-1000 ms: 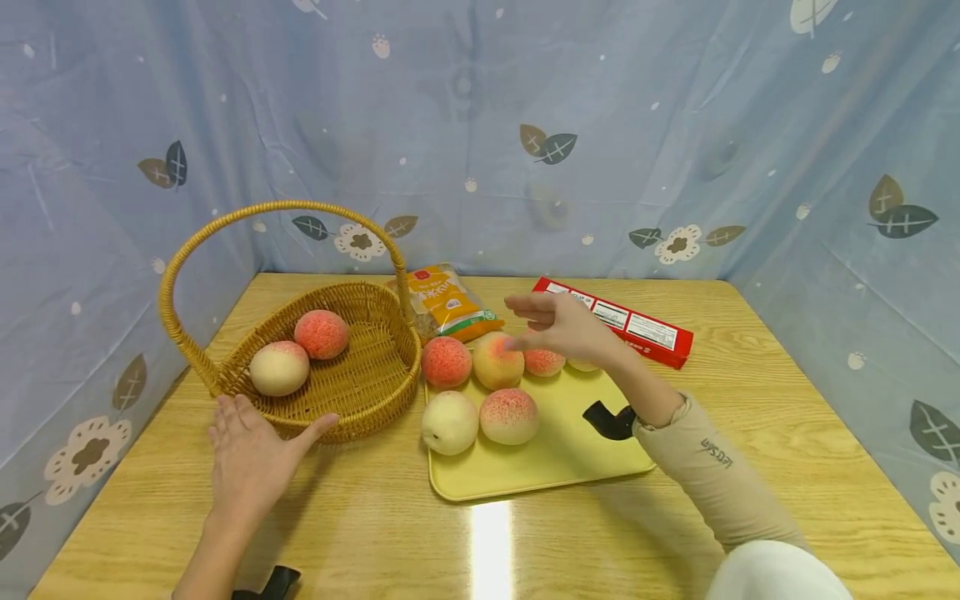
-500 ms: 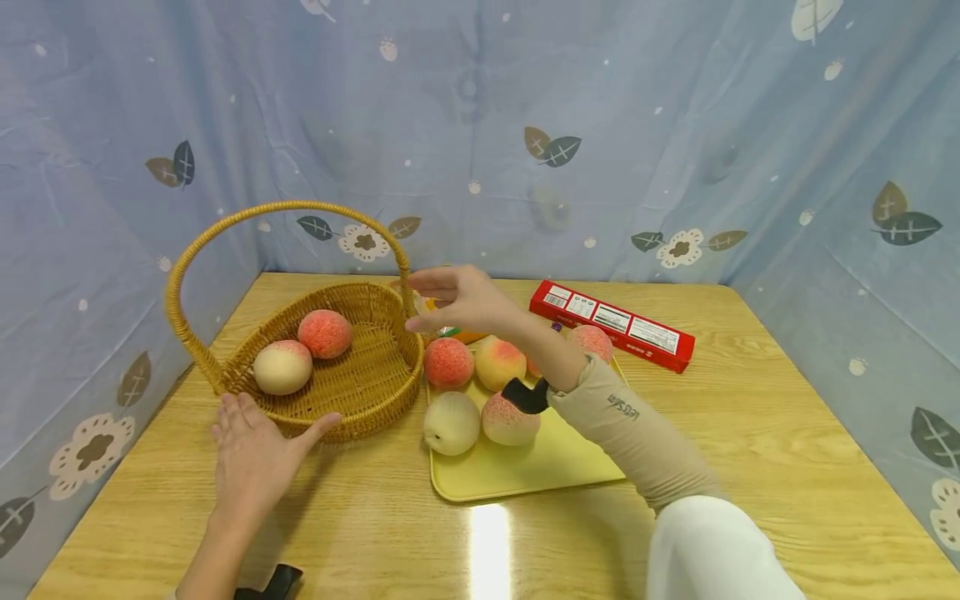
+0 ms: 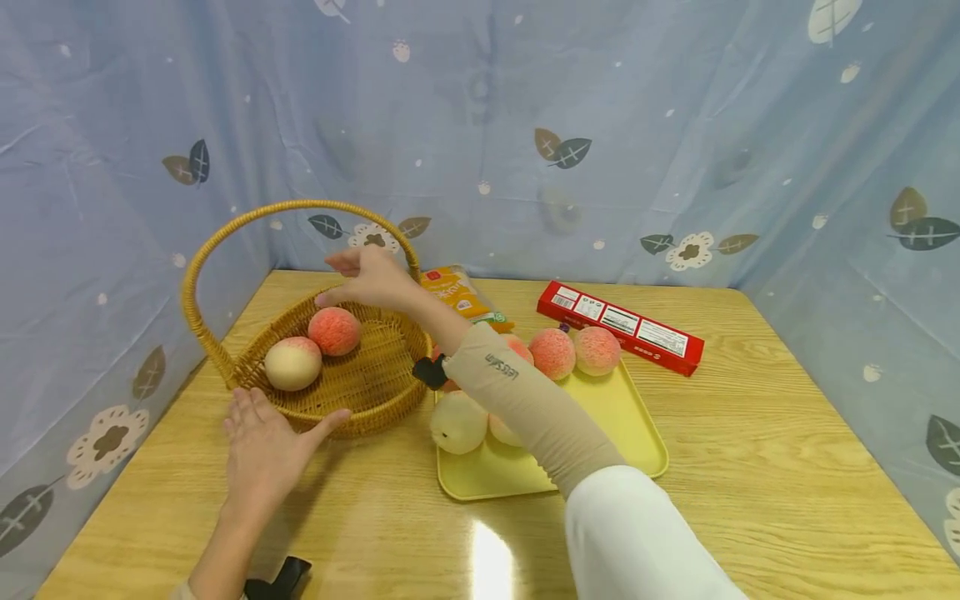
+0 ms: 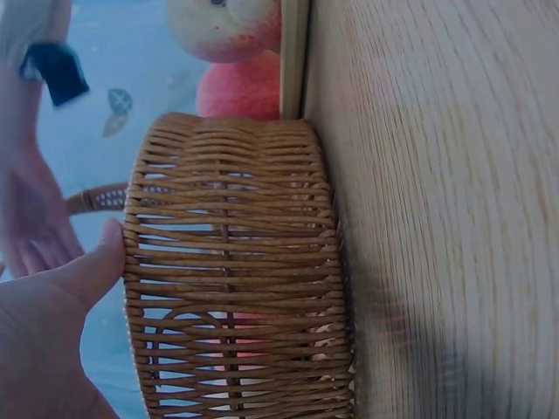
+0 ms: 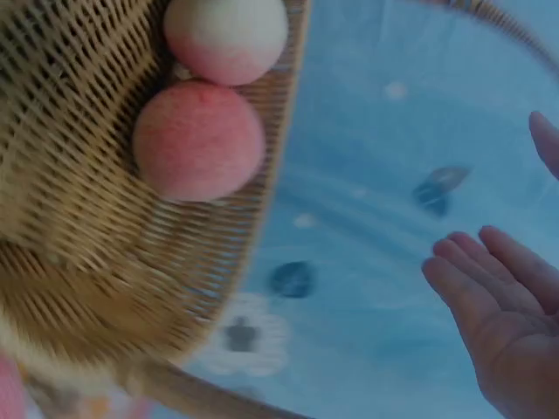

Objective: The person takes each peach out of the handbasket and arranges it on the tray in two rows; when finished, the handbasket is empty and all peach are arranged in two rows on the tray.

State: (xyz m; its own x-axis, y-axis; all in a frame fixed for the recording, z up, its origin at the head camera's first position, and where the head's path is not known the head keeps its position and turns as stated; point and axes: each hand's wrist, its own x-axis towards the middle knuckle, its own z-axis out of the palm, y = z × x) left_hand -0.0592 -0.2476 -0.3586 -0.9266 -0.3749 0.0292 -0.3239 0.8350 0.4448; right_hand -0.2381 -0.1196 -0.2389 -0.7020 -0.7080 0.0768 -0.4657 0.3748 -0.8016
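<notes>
A wicker basket [image 3: 386, 412] with a tall arched handle stands at the left of the table. Inside it lie a pale peach [image 3: 293, 363] and a redder peach [image 3: 334, 332], side by side. My left hand [image 3: 262, 446] rests against the near rim, fingers extended and thumb spread; in the left wrist view, the thumb [image 4: 105, 262] touches the rim. Above the basket, close to its handle, hovers my right hand [image 3: 371, 279]. Its fingers look straight and hold nothing in the right wrist view, where the redder peach [image 5: 199, 141] lies below in the basket.
A yellow tray [image 3: 495, 483] holds several peaches, including a cream one [image 3: 459, 422] and a red one [image 3: 552, 354]; my right forearm hides some. Behind are an orange food packet [image 3: 453, 287] and a long red box [image 3: 622, 327]. A patterned curtain [image 3: 480, 150] encloses the table.
My right hand has swept left from above the tray, past the handle's right side, to above the basket. The left hand stays at the rim. The peaches in the basket have not moved.
</notes>
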